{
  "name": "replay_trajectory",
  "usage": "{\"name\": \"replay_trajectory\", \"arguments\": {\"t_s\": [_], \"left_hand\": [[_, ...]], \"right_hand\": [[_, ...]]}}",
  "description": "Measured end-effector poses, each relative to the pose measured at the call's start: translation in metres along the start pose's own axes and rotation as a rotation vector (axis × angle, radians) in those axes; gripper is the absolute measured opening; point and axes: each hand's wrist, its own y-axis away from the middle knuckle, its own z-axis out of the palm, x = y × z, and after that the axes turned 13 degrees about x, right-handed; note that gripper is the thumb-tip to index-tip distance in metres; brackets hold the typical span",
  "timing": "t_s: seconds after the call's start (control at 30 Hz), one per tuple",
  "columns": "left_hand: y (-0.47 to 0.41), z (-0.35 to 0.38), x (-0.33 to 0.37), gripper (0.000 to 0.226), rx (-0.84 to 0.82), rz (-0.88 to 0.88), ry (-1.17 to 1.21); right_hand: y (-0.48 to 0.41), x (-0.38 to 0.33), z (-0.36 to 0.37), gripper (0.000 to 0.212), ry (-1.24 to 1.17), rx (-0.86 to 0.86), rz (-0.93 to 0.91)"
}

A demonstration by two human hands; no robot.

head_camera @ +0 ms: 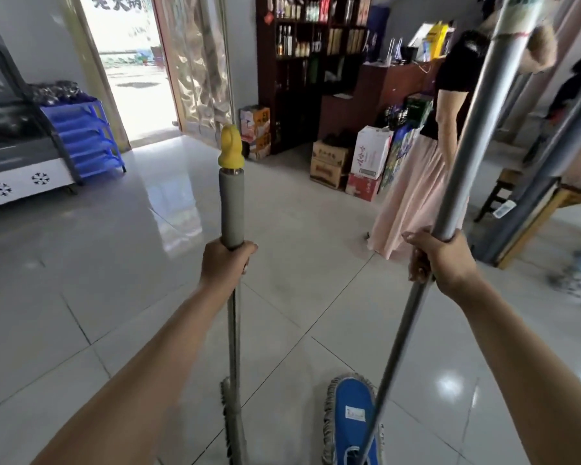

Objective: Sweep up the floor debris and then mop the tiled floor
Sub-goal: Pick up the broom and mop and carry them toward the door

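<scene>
From the head view, two long poles stand up at the same time, and that is the tricky part. The left hand has a mop with a yellow cap, and the right hand has a mop with a blue pad. One hand for each pole is not much, so a pole could tip or twist. The two heads sit near each other on the tiled floor, low in the picture. If they bump, they could catch on each other.

A person in a pink skirt stands just past the right pole. A wide push could hit the skirt or the feet. The floor is shiny and may be wet, so someone could slip. Cardboard boxes sit on the floor by the shelf and could get knocked.

The left grip is closed tight around the pole, just under the grey foam sleeve. The right grip is closed too, with the fingers curled round the bare metal pole. Neither hand is loose.
</scene>
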Motion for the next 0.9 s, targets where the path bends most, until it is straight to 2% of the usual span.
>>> {"name": "replay_trajectory", "arguments": {"t_s": [0.3, 0.43, 0.6, 0.9], "left_hand": [[-0.124, 0.113, 0.002, 0.037, -0.019, 0.031, 0.04], [-0.17, 0.169, 0.002, 0.038, -0.035, 0.023, 0.047], [-0.238, 0.238, -0.001, 0.04, -0.012, 0.018, 0.044], [-0.374, 0.346, -0.009, 0.04, 0.055, 0.021, 0.063]], "right_hand": [[-0.15, -0.012, -0.007, 0.032, -0.037, 0.096, -0.067], [-0.22, -0.007, 0.016, 0.033, -0.088, 0.062, -0.053], [-0.321, 0.016, 0.043, 0.052, -0.042, -0.011, -0.064], [-0.516, 0.049, 0.094, 0.043, 0.034, -0.109, -0.058]]}}
